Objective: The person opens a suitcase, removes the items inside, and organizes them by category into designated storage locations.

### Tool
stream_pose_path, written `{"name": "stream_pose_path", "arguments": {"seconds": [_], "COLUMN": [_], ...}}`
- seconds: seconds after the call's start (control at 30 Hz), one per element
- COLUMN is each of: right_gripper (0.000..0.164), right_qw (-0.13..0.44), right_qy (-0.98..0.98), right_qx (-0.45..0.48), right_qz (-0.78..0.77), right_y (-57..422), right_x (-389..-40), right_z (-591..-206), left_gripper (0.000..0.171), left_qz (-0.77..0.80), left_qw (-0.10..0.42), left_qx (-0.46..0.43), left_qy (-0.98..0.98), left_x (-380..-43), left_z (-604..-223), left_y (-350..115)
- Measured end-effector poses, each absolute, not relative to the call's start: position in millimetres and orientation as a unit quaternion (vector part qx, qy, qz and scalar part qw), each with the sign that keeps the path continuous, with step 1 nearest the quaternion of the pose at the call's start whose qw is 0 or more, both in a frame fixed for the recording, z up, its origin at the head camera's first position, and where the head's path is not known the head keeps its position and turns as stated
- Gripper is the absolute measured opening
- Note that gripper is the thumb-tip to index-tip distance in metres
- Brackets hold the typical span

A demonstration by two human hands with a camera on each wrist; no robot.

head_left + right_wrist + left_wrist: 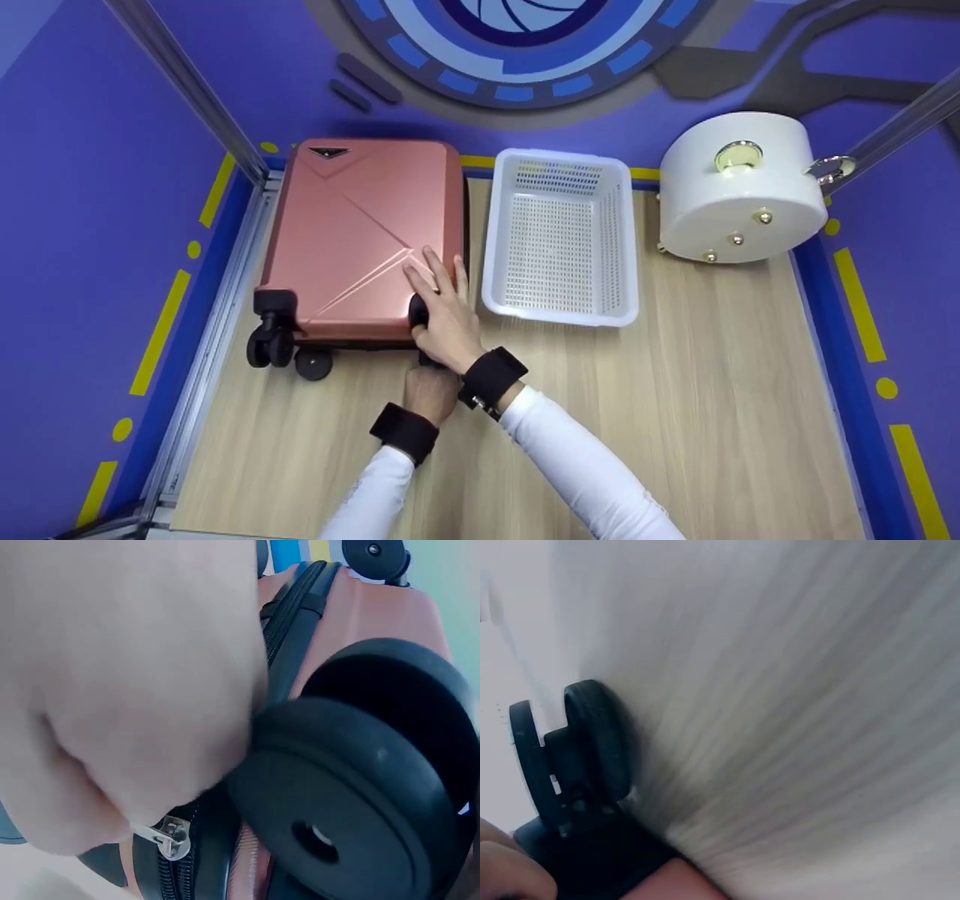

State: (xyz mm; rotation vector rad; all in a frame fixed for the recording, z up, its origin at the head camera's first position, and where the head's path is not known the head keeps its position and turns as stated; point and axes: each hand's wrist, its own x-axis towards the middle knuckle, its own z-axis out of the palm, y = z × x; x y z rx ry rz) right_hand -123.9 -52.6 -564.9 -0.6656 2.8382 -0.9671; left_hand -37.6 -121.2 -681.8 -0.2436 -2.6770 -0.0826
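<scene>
A pink hard-shell suitcase (360,225) lies flat on the left, with its wheels facing me. My right hand (450,322) rests on the near right corner of its lid, fingers spread and mostly straight, beside a black caster wheel (337,795). Low at the suitcase's near side is my left hand (431,394), its fingers hidden from the head view. In the right wrist view it pinches a metal zipper pull (172,836) on the black zipper (176,877). The left wrist view is blurred and shows a double caster wheel (592,742) close by.
A white perforated plastic basket (559,319) stands right of the suitcase. Farther right, against the back wall, sits a white rounded case (739,180) with gold studs and handles. Blue panels (90,225) enclose the wood-patterned surface (712,420) at the left, back and right.
</scene>
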Motion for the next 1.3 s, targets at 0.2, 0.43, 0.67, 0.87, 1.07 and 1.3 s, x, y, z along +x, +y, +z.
{"name": "stream_pose_path", "arguments": {"seconds": [0.2, 0.43, 0.67, 0.87, 1.07, 1.3], "right_gripper": [0.105, 0.102, 0.098, 0.094, 0.093, 0.093], "right_qw": [0.022, 0.006, -0.024, -0.044, -0.053, -0.038], "right_qy": [0.920, 0.910, 0.908, 0.899, 0.902, 0.909], "right_qx": [-0.230, -0.259, -0.267, -0.277, -0.272, -0.263], "right_qz": [-0.318, -0.325, -0.323, -0.336, -0.331, -0.320], "right_y": [-49.6, -41.4, -36.7, -39.6, -37.7, -37.5], "right_x": [-127.3, -136.8, -141.6, -140.5, -139.8, -137.9], "right_z": [-567.8, -571.1, -576.2, -580.5, -582.4, -581.0], "left_gripper": [0.041, 0.028, 0.022, 0.034, 0.051, 0.057], "left_qz": [-0.200, -0.250, -0.257, -0.274, -0.281, -0.320], "left_qw": [0.131, 0.113, 0.134, 0.075, 0.092, 0.069], "left_qx": [-0.016, 0.022, 0.087, 0.185, 0.256, 0.284], "left_qy": [-0.971, -0.961, -0.953, -0.941, -0.920, -0.901], "left_x": [-36.8, -22.4, -0.4, 13.0, 15.0, 18.1], "left_z": [-672.0, -672.5, -672.2, -663.7, -663.5, -659.9], "left_y": [-134.4, -174.5, -230.7, -266.3, -292.2, -312.0]}}
